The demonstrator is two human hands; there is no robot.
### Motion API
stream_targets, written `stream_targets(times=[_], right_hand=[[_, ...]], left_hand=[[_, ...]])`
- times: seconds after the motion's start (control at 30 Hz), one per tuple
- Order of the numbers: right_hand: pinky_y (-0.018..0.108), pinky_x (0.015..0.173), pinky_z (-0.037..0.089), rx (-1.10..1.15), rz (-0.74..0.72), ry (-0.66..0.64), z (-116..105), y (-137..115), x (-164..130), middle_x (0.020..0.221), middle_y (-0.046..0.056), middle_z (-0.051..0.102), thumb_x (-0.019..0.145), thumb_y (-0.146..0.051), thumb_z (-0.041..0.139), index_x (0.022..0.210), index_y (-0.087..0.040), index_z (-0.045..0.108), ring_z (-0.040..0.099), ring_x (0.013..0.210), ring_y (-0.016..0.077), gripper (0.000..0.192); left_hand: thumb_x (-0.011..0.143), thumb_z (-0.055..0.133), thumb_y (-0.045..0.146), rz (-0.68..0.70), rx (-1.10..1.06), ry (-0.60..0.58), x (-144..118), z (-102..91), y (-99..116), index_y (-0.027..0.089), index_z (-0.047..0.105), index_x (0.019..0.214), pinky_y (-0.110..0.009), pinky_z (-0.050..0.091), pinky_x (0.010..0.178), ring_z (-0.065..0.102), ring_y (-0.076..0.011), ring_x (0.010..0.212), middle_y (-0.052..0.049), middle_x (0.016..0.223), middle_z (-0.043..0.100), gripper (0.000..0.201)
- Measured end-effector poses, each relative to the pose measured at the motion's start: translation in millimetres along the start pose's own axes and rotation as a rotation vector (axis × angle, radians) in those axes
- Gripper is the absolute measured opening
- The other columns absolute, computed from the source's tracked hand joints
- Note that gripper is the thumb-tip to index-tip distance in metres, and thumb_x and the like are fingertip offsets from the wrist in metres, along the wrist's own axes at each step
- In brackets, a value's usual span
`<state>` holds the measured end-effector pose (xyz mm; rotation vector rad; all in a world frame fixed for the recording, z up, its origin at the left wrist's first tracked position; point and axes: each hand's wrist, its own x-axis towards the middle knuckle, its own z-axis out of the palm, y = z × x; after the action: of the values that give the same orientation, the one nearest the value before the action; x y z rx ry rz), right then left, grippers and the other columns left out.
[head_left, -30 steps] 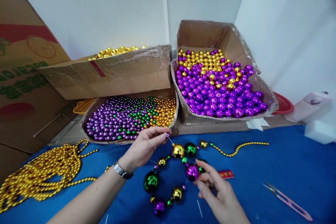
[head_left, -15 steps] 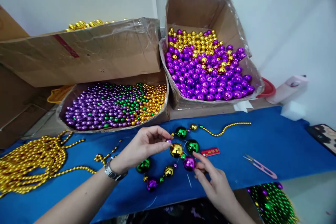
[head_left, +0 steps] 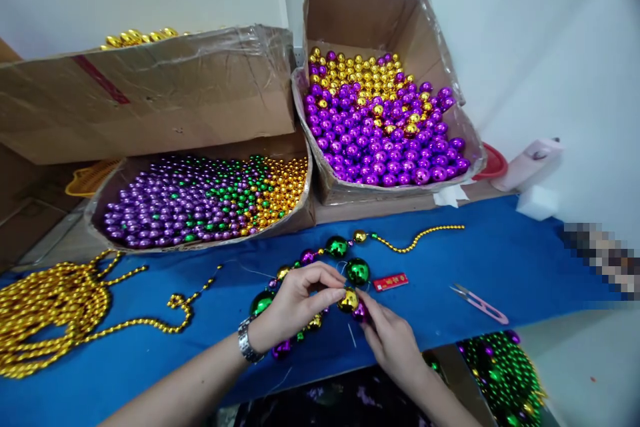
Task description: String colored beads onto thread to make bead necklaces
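Note:
A string of big and small beads (head_left: pixel 338 247) in gold, green and purple lies curled on the blue table cover (head_left: pixel 505 267). My left hand (head_left: pixel 295 300), with a wristwatch, pinches the string right beside a big gold bead (head_left: pixel 349 299). My right hand (head_left: pixel 387 337) meets it from the right, fingertips at a purple bead (head_left: pixel 360 312) next to the gold one. A thin gold bead chain (head_left: pixel 417 237) trails from the string to the right.
Behind stand open cartons: small purple, green and gold beads (head_left: pixel 200 199), larger purple and gold balls (head_left: pixel 380 127), and a raised box of gold balls (head_left: pixel 150 90). A heap of gold chains (head_left: pixel 55 307) lies left. Pink snips (head_left: pixel 479 304) and a red tag (head_left: pixel 391 281) lie right.
Both hands have come closer together and toward me, drawing the gold and purple beads along. The view has tilted down, showing more of the table's front edge.

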<state>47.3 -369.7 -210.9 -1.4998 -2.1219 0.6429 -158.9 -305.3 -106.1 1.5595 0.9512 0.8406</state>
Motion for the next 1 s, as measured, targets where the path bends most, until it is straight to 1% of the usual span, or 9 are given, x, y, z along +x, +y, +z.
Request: stream_targets(times=[0.17,0.3,0.37,0.47,0.57,0.73,0.83,0.9,1.0], right_hand=[[0.031,0.079,0.053,-0.028,0.033,-0.057,-28.1,-2.6,-0.3,0.123,0.007,0.058,0.083,-0.008,0.039,0.143,-0.028,0.027,0.065,0.097,0.0204,0.065],[0.031,0.089,0.049,0.122,-0.003,0.025,-66.7,-21.9,13.7,0.121,0.006,0.059,0.09,-0.016,0.037,0.136,-0.026,0.041,0.06,0.105,0.0196,0.047],[0.03,0.088,0.049,0.217,0.001,0.077,-81.0,-37.5,24.5,0.119,0.006,0.06,0.093,-0.023,0.038,0.132,-0.026,0.045,0.061,0.101,0.0188,0.04],[0.028,0.083,0.049,0.301,-0.034,0.062,-85.6,-54.0,36.7,0.114,0.005,0.063,0.094,-0.027,0.039,0.126,-0.025,0.05,0.063,0.094,0.0176,0.034],[0.025,0.075,0.05,0.337,-0.031,0.041,-78.7,-54.8,39.0,0.099,0.004,0.067,0.095,-0.029,0.038,0.111,-0.022,0.06,0.065,0.081,0.015,0.027],[0.022,0.059,0.048,0.285,-0.011,0.028,-86.6,-46.2,33.7,0.095,0.003,0.068,0.095,-0.032,0.04,0.103,-0.023,0.061,0.06,0.054,0.0099,0.025],[0.02,0.053,0.046,0.288,0.033,0.068,-103.1,-47.9,34.0,0.086,0.002,0.068,0.095,-0.033,0.038,0.101,-0.022,0.06,0.057,0.051,0.0089,0.025],[0.02,0.052,0.044,0.327,0.056,0.095,-113.4,-51.5,34.9,0.075,0.0,0.065,0.095,-0.033,0.038,0.099,-0.021,0.059,0.057,0.052,0.0092,0.024],[0.02,0.054,0.044,0.4,0.044,0.113,-125.6,-59.3,35.2,0.065,-0.001,0.058,0.095,-0.033,0.038,0.098,-0.02,0.058,0.057,0.055,0.0099,0.023]], left_hand=[[0.082,0.061,0.023,0.088,0.103,0.035,3.0,-0.4,13.4,0.017,0.067,0.077,-0.03,0.046,0.081,0.062,-0.02,0.087,-0.009,0.093,0.067,0.009],[0.08,0.062,0.02,0.174,0.106,0.053,11.4,-3.6,44.3,0.018,0.066,0.077,-0.031,0.046,0.082,0.061,-0.0209,0.09,-0.009,0.096,0.067,0.006],[0.08,0.062,0.02,0.211,0.083,0.054,17.8,-2.8,59.9,0.018,0.067,0.077,-0.031,0.047,0.08,0.061,-0.021,0.089,-0.009,0.096,0.067,0.006],[0.08,0.061,0.019,0.238,0.028,0.052,26.6,1.1,76.1,0.016,0.065,0.077,-0.03,0.048,0.078,0.061,-0.0207,0.089,-0.009,0.094,0.066,0.006],[0.079,0.062,0.019,0.237,-0.03,0.07,32.1,4.5,82.6,0.015,0.064,0.077,-0.028,0.048,0.077,0.062,-0.0194,0.087,-0.008,0.092,0.066,0.005],[0.077,0.065,0.021,0.217,-0.15,0.178,36.9,6.1,79.3,0.014,0.065,0.075,-0.026,0.049,0.072,0.062,-0.0176,0.081,-0.007,0.086,0.067,0.007],[0.083,0.059,0.028,0.187,-0.244,0.239,37.6,9.1,66.6,0.016,0.062,0.093,-0.028,0.05,0.071,0.062,-0.0175,0.082,-0.007,0.094,0.066,0.016],[0.086,0.055,0.03,0.148,-0.226,0.204,35.4,12.7,53.2,0.018,0.056,0.108,-0.029,0.051,0.073,0.062,-0.0186,0.087,-0.008,0.104,0.064,0.025],[0.084,0.058,0.031,0.127,0.028,0.036,29.5,19.3,32.1,0.018,0.054,0.116,-0.033,0.048,0.084,0.059,-0.0215,0.099,-0.011,0.113,0.061,0.035]])
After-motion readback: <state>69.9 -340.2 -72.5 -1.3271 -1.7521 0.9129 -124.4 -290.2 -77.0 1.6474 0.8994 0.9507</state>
